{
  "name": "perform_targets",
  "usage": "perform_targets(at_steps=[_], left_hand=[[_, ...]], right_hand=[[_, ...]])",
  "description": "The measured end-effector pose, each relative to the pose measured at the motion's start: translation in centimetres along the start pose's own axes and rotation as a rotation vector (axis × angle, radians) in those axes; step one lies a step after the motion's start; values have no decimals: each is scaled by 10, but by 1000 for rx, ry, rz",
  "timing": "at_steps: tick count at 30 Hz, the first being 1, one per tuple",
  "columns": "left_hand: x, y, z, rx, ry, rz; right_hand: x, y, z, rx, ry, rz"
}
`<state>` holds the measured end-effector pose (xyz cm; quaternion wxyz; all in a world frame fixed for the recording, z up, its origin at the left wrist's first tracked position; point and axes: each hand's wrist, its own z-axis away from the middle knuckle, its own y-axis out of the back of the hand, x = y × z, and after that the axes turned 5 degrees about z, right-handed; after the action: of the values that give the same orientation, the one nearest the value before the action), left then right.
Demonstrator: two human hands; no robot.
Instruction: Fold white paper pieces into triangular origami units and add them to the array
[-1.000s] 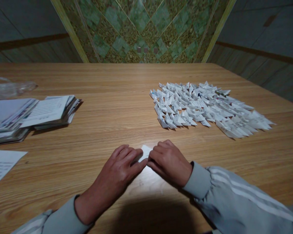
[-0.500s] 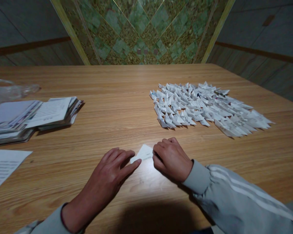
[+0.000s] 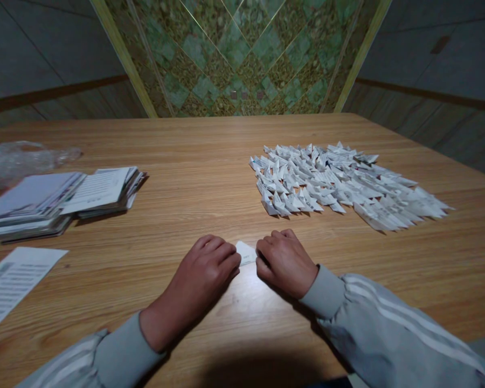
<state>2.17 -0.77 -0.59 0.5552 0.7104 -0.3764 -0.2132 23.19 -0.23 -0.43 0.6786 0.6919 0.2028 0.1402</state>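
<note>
A small folded piece of white paper (image 3: pixel 246 254) with faint print lies low over the table in front of me, its peak pointing away. My left hand (image 3: pixel 208 267) is closed on its left corner, fingers curled and thumb underneath. On the opposite corner my right hand (image 3: pixel 285 261) pinches the paper, fingers bent together. Both ends of the paper are hidden by my fingers. Beyond my right hand, many folded white paper boats (image 3: pixel 307 178) sit in close rows on the table.
Two stacks of paper, one on the left (image 3: pixel 28 199) and one beside it (image 3: pixel 101 191), stand on the wooden table (image 3: pixel 194 156). A loose printed sheet (image 3: pixel 24 277) lies nearer me. Behind the stacks is a clear plastic bag (image 3: pixel 24 159). A tiled wall (image 3: pixel 242 59) rises past the far edge.
My left hand has moved right and closed over the left corner of the folded paper, its thumb and fingers now curled. My right hand keeps its hold. The view has shifted slightly.
</note>
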Motion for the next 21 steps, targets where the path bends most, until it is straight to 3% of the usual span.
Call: perform_targets(at_steps=[6,9,14,17,19,21], left_hand=[[1,-7,-3,40,-22,-74],[0,-12,2,80,-1,-52],[-2,-13,3,175,46,20],[0,-4,3,319,50,86],[5,2,4,450,75,189],[11,5,5,460,170,409]], right_hand=[[1,2,2,25,18,-34],[3,2,1,94,98,-66],[1,-4,-3,265,227,7],[0,-5,-4,400,234,4],[0,-3,-4,505,211,-20],[-1,1,-2,601,184,-55]])
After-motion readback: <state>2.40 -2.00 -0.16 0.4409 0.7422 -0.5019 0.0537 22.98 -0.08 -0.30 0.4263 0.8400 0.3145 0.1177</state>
